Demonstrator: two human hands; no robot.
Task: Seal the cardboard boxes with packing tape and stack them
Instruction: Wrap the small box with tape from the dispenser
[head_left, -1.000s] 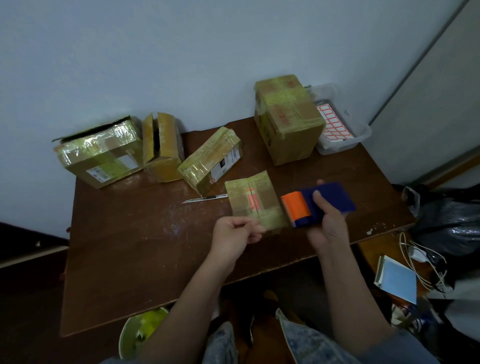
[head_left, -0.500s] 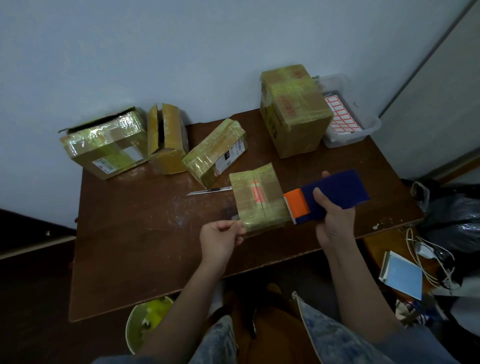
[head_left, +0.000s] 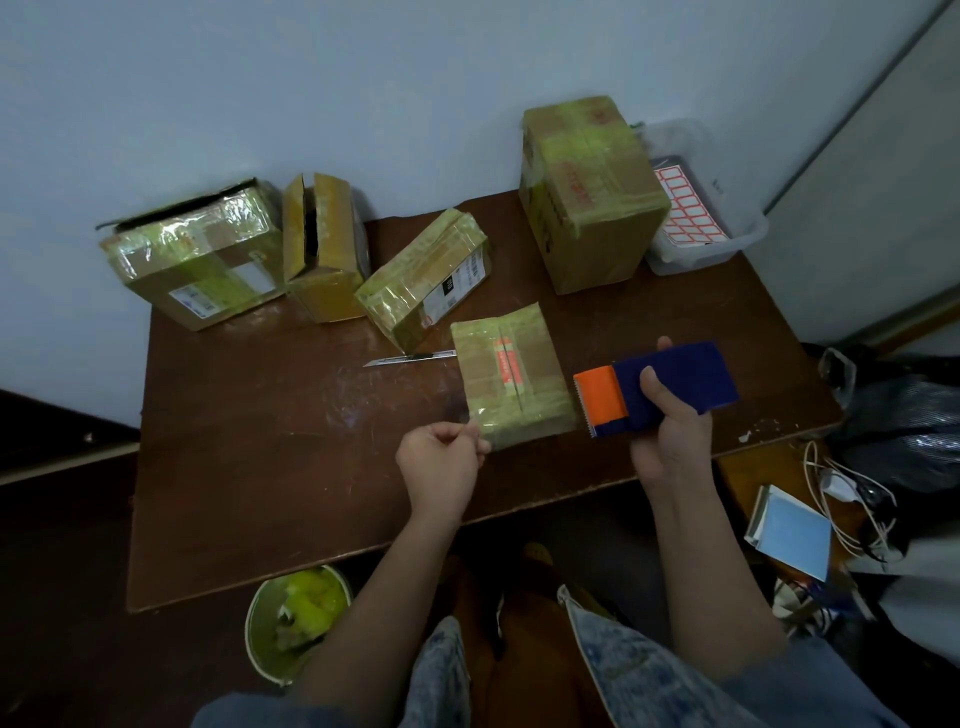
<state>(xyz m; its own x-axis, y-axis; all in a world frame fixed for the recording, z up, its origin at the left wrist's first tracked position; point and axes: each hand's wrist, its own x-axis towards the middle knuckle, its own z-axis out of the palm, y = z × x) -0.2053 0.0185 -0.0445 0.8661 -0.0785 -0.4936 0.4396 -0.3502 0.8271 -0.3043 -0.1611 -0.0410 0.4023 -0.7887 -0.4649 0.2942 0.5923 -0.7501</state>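
A small flat cardboard box, wrapped in yellowish tape, lies near the front of the brown table. My left hand pinches the free end of clear tape at the box's near left corner. My right hand grips a blue and orange tape dispenser just right of the box, its toothed edge facing the box. Further back stand a tall taped box, a tilted taped box, an open-topped box and a wide taped box.
A utility knife lies left of the small box. A clear tub with red-bordered labels sits at the back right corner. A green bin stands under the table. A notebook and cables lie right.
My left hand has drawn the tape end leftward along the box's near edge, while the dispenser in my right hand has shifted right, away from the box.
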